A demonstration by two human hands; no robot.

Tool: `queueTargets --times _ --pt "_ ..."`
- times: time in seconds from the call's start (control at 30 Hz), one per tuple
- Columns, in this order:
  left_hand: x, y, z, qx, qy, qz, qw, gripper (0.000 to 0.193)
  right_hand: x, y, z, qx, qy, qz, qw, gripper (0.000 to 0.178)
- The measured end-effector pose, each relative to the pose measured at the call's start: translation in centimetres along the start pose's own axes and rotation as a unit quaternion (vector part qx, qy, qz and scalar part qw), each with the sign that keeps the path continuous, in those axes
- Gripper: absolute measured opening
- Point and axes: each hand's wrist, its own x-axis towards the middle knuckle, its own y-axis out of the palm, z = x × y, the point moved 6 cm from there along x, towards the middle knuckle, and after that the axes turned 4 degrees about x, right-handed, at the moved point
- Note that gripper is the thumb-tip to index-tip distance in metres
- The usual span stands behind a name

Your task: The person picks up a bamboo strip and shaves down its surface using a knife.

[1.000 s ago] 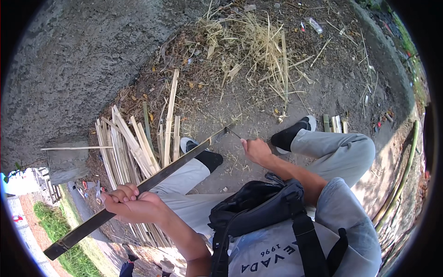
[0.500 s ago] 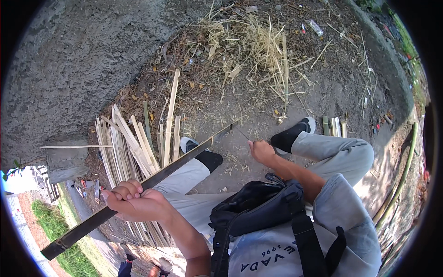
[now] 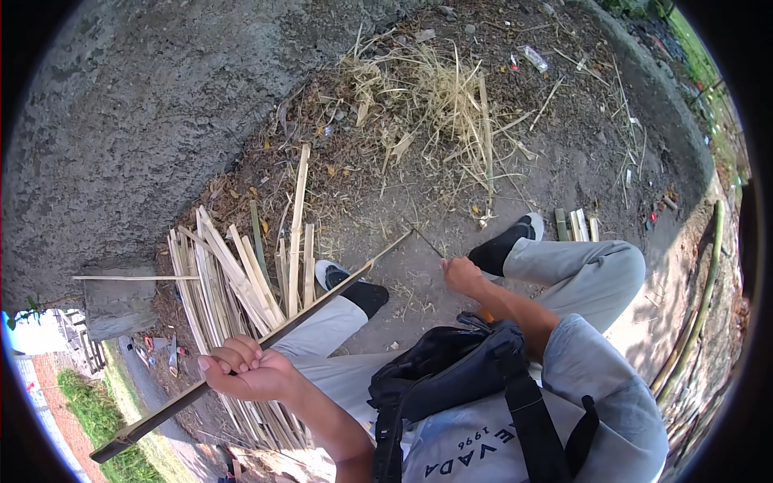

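My left hand is closed around a long, dark bamboo strip, which slants from the lower left up to the middle of the view. Pale wood shows along its edge toward the far end. In my right hand is a knife with a thin dark blade, its handle hidden in my fist. The blade meets or nearly meets the strip's far tip; whether they touch I cannot tell. My forearms pass on either side of a black bag worn on my front.
Split bamboo strips lie piled left of my left foot. Pale shavings are heaped on the dirt ahead. A large grey rock fills the upper left. More short pieces lie beyond my right leg, and a long pole lies at right.
The bamboo strip has turned in my left hand, so less of its dark face shows. Both hands sit slightly lower and farther right; the knife blade now reaches the strip's far tip.
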Motion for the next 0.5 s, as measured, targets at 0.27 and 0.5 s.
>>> queueTargets --times 0.27,0.5 --pt "1.8 -2.0 0.4 -0.105 -0.036 0.172 0.979 0.044 -1.4 -2.2 0.5 -0.022 0.058 0.029 0.998 0.049" --pt "1.7 0.0 0.1 -0.197 -0.029 0.377 0.904 0.036 -2.8 -4.8 1.5 -0.056 0.035 0.019 0.998 0.038"
